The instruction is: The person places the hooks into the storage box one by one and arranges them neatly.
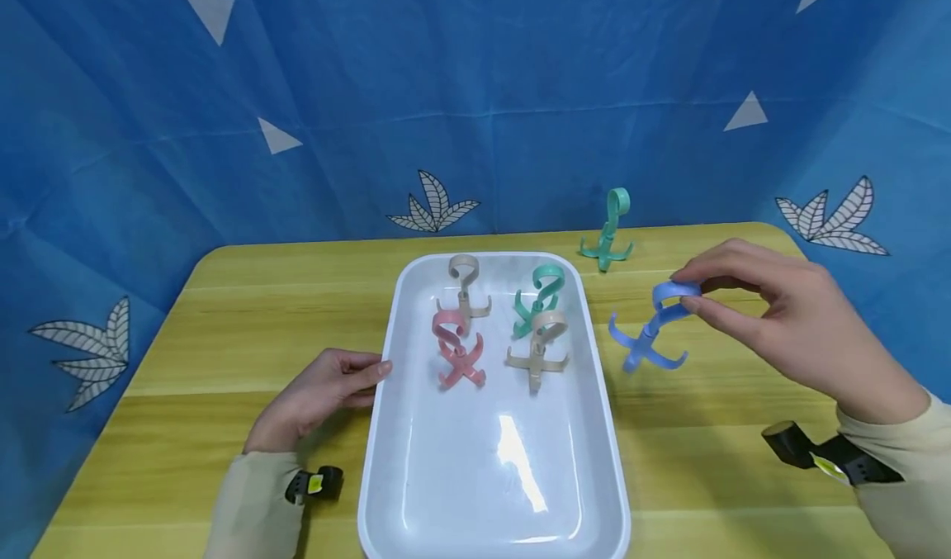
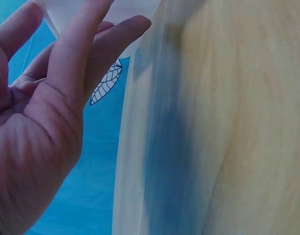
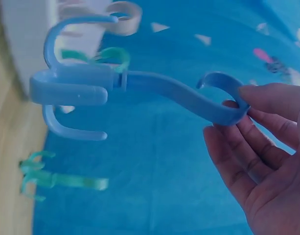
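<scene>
A blue four-pronged hanging hook point(image 1: 648, 338) dangles from my right hand point(image 1: 787, 319), its curved top pinched between thumb and fingers. In the right wrist view the blue hook point(image 3: 174, 93) stretches sideways, prongs away from the palm. With the thumb over its left rim, my left hand point(image 1: 327, 394) holds a white tray point(image 1: 438, 493). Inside the tray's far half stand a pink hook point(image 1: 461, 362), a green hook point(image 1: 548, 277), a front beige hook point(image 1: 537, 361) and a rear beige hook point(image 1: 464, 282).
Another green hook point(image 1: 607, 233) stands on the wooden table point(image 1: 282, 303), beyond the tray's far right corner. A blue cloth point(image 1: 483, 72) with white triangles and leaf prints hangs behind the table's back edge.
</scene>
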